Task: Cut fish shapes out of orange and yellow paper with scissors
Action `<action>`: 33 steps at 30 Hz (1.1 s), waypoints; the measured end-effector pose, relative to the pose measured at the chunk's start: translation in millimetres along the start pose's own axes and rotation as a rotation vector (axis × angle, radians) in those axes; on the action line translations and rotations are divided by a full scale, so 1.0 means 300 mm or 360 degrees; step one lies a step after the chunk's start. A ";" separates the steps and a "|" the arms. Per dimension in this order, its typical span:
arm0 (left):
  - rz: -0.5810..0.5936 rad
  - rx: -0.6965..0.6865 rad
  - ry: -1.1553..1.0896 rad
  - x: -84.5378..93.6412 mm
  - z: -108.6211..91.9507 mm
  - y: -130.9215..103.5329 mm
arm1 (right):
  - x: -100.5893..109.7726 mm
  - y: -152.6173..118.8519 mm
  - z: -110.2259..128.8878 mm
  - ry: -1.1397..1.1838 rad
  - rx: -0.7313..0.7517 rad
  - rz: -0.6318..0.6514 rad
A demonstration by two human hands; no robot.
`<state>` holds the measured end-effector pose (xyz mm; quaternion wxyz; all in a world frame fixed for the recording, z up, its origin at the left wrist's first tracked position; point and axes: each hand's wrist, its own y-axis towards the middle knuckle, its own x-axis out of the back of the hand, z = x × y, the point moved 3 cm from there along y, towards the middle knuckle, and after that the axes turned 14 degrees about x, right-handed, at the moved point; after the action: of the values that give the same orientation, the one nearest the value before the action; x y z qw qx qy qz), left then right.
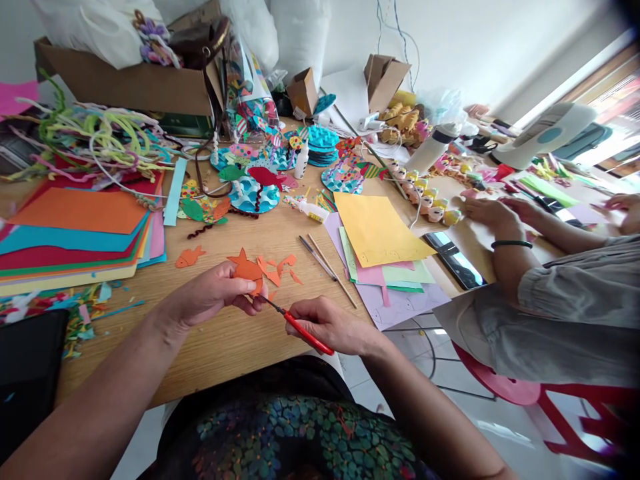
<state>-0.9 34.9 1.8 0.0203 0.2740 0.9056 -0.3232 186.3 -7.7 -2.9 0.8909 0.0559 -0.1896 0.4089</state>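
My left hand (227, 290) pinches an orange paper cutout (247, 270) with pointed edges above the front of the table. In my right hand (327, 323) is a pair of red-handled scissors (310, 335), its blades pointing left and meeting the lower edge of the cutout. Whether the blades are parted is too small to tell. Just beyond the cutout lie orange paper scraps (280, 268). A small orange paper fish (190, 257) rests flat on the wood to the left of my left hand.
Coloured paper sheets (75, 212) are stacked at the left, and more sheets (385, 227) lie right of a pencil and stick (333, 270). Decorated blue discs (255, 193) and a glue bottle (315, 211) stand farther back. A co-worker's hands (493, 217) work at the right, near a phone (454, 260).
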 end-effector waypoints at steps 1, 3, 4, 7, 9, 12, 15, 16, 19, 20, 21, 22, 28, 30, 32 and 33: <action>-0.0005 0.0004 0.0002 0.000 -0.001 0.001 | 0.001 -0.001 -0.001 -0.0014 0.0002 0.0003; -0.0012 0.0015 0.0005 -0.002 -0.002 0.002 | 0.002 -0.002 -0.003 -0.0036 0.0011 0.0011; -0.0016 0.0018 0.0007 -0.003 -0.002 0.002 | 0.003 -0.002 -0.003 -0.0044 0.0016 0.0014; -0.0021 0.0029 0.0014 -0.007 -0.004 0.001 | 0.005 -0.001 -0.001 -0.0073 0.0022 0.0020; -0.0027 0.0036 0.0015 -0.010 -0.005 0.000 | 0.007 -0.001 0.000 -0.0101 0.0017 0.0023; -0.0031 0.0044 0.0007 -0.012 -0.005 0.002 | 0.008 -0.001 0.001 -0.0141 0.0013 0.0030; 0.0008 0.0045 0.0004 -0.009 0.000 0.007 | 0.007 -0.002 0.000 -0.0157 0.0018 0.0030; 0.0031 0.0048 0.0006 -0.006 0.003 0.009 | 0.007 -0.002 -0.001 -0.0158 0.0020 0.0027; 0.0106 0.0076 0.0015 0.003 0.014 0.014 | 0.004 -0.002 -0.003 -0.0145 0.0017 0.0017; 0.0128 0.0083 0.0016 0.006 0.017 0.015 | 0.003 -0.003 -0.004 -0.0133 0.0013 0.0016; 0.0148 0.0089 0.0017 0.008 0.019 0.016 | 0.003 -0.003 -0.004 -0.0120 0.0013 0.0017; 0.0162 0.0090 0.0017 0.009 0.020 0.016 | 0.002 -0.004 -0.004 -0.0106 0.0016 0.0018; 0.0189 0.0093 0.0027 0.004 0.019 0.014 | 0.001 -0.009 -0.005 -0.0109 0.0035 0.0032; 0.0185 0.0100 0.0030 0.002 0.018 0.016 | 0.002 -0.009 -0.006 -0.0136 0.0034 0.0041; 0.0181 0.0112 0.0034 0.001 0.017 0.018 | 0.003 -0.009 -0.006 -0.0159 0.0029 0.0049; 0.0176 0.0122 0.0035 0.001 0.016 0.019 | 0.004 -0.009 -0.005 -0.0169 0.0028 0.0050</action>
<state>1.1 35.9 -5.4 0.0176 0.3277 0.8762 -0.3530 189.6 -8.2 -3.7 0.8725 0.0823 -0.2338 0.4211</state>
